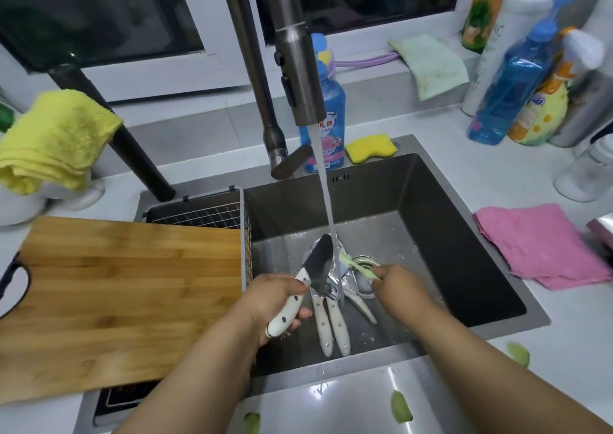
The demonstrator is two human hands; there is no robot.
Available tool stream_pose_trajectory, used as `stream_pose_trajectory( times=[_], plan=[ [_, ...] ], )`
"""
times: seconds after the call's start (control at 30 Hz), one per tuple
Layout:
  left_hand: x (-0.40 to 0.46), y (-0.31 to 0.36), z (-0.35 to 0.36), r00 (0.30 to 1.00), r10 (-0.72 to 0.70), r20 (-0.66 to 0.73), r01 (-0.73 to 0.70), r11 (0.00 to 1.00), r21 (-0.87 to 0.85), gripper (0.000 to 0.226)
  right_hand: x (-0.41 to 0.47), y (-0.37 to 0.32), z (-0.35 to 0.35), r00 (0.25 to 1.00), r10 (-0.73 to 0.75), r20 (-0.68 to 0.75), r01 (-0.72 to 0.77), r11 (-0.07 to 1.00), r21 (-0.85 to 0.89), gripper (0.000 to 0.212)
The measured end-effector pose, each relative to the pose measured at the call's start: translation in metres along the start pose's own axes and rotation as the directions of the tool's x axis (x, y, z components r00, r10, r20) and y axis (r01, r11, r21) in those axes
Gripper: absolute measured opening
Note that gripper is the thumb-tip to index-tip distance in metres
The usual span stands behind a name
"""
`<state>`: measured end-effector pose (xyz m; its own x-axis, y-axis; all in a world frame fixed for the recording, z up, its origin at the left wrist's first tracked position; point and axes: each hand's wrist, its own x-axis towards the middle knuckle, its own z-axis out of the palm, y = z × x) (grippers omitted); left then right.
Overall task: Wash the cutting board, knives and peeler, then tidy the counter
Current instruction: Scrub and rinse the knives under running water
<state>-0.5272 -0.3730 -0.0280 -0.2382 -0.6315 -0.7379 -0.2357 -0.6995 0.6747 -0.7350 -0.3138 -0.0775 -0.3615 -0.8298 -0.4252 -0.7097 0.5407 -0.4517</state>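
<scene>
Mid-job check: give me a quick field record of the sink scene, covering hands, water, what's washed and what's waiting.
left hand: grips white-handled knife, blade under the stream
right hand: holds green brush near the blade
faucet: running
sink: more white-handled knives lying on the bottom
cutting board: resting over the sink's left side
counter: green peel scraps along the front edge

left hand (278, 297) grips a white-handled knife (306, 281) over the sink (447, 234), blade toward 12 o'clock beside the water stream (326, 201). right hand (403, 287) holds what looks like a green peeler (356, 264) under it. cutting board (116, 297) lies at 9 o'clock.
</scene>
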Motion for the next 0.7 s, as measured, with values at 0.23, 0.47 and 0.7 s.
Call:
stream_pose_trajectory(
  times=[0.23,0.47,0.7],
  plan=[
    [-0.004,0.004,-0.003,0.994,0.074,-0.08,-0.063,0.989,0.134,0.004,-0.015,-0.011,0.006,1.0,-0.016,0.015,0.016,1.0,-0.004,0.028],
    [-0.005,0.002,-0.003,0.995,0.056,-0.078,-0.045,0.99,0.136,0.013,-0.018,-0.013,0.008,1.0,-0.008,0.009,0.008,1.0,0.011,0.029],
    [-0.004,0.0,0.0,0.997,0.044,-0.069,-0.036,0.992,0.119,0.015,-0.018,-0.011,0.008,1.0,-0.028,0.003,0.028,1.0,-0.006,0.025]
  ],
)
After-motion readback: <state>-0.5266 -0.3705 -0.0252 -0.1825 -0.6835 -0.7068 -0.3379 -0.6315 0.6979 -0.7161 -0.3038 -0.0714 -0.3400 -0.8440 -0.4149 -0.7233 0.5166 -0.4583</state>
